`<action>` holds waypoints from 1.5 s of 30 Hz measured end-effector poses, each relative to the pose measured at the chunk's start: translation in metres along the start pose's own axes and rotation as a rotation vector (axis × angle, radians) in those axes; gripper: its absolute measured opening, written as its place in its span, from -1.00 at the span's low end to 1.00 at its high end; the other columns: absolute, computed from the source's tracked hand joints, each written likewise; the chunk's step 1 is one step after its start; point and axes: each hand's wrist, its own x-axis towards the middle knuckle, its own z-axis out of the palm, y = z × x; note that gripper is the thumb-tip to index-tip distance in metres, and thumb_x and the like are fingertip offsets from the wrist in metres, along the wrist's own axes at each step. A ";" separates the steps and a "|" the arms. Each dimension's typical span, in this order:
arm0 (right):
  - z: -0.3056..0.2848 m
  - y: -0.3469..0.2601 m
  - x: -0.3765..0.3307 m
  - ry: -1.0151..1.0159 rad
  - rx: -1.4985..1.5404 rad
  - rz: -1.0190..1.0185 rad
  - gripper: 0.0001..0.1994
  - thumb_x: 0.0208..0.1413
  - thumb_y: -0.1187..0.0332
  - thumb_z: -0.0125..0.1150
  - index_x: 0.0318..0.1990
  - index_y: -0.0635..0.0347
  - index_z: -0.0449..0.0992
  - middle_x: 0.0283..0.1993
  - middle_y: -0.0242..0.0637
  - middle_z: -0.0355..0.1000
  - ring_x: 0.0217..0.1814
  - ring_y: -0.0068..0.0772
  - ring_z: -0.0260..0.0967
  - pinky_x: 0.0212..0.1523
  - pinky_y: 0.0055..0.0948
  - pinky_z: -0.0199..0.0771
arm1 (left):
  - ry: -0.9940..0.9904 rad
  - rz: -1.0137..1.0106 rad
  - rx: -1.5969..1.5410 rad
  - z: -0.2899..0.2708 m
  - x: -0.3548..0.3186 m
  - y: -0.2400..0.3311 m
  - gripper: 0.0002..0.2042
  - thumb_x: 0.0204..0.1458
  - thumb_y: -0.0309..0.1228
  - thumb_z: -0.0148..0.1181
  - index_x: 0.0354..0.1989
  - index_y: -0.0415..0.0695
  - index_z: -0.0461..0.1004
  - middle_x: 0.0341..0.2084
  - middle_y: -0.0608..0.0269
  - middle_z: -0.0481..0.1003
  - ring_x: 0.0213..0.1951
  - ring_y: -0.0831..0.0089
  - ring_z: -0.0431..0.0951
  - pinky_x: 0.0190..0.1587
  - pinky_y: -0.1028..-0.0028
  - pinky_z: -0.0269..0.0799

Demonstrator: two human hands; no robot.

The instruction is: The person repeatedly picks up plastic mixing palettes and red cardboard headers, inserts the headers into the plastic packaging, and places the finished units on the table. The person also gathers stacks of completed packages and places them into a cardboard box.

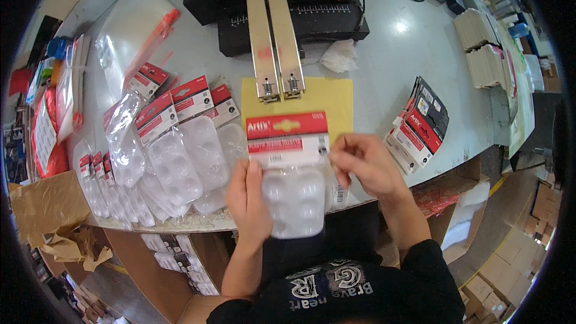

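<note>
In front of me is a white plastic paint palette (294, 201) with round wells, a red-and-white header card (288, 149) across its top. My left hand (249, 195) grips its left side, thumb lying over the front of the card. At the card's right edge, the fingers of my right hand (366, 162) are pinched together on it. Clear film with a barcode sticker (339, 194) shows beside the palette, below my right hand. The card's upper part overlaps a yellow sheet (327, 96) on the table.
A black machine (288, 18) with two metal arms stands beyond the yellow sheet. Carded palettes (174, 162) pile up at left, below clear bags (129, 30). Stacked header cards (420, 123) lie at right, with a crumpled tissue (339, 56) near the machine. Open cartons (150, 270) sit below the table edge.
</note>
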 end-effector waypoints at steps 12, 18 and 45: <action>0.010 0.012 0.075 0.212 0.220 -0.219 -0.87 0.12 0.42 0.14 -0.38 0.32 0.46 -0.56 -0.37 0.34 -0.61 -0.57 0.27 -0.57 -0.61 0.25 | 0.015 0.073 -0.040 0.018 0.076 -0.033 -0.69 0.27 -0.31 -0.11 -0.51 -0.20 0.25 -0.61 0.42 0.23 -0.47 0.65 0.15 -0.37 0.60 0.15; 0.000 0.006 0.067 0.258 -0.109 -0.250 -0.83 0.13 0.38 0.15 -0.34 0.36 0.49 -0.54 -0.33 0.43 -0.53 -0.55 0.39 -0.47 -0.58 0.39 | -0.025 0.144 -0.071 0.011 0.074 -0.043 -0.71 0.26 -0.32 -0.10 -0.49 -0.23 0.31 -0.62 0.37 0.31 -0.47 0.62 0.25 -0.37 0.59 0.20; -0.079 -0.007 -0.058 0.870 -0.987 -0.307 -0.47 -0.24 0.25 0.48 -0.04 0.22 0.52 -0.11 -0.22 0.53 -0.06 -0.24 0.47 -0.12 -0.42 0.38 | -0.301 -0.308 -0.403 0.010 -0.010 -0.007 -0.82 0.16 -0.48 0.06 -0.16 -0.34 0.40 -0.21 -0.10 0.55 -0.13 0.30 0.56 -0.01 0.44 0.40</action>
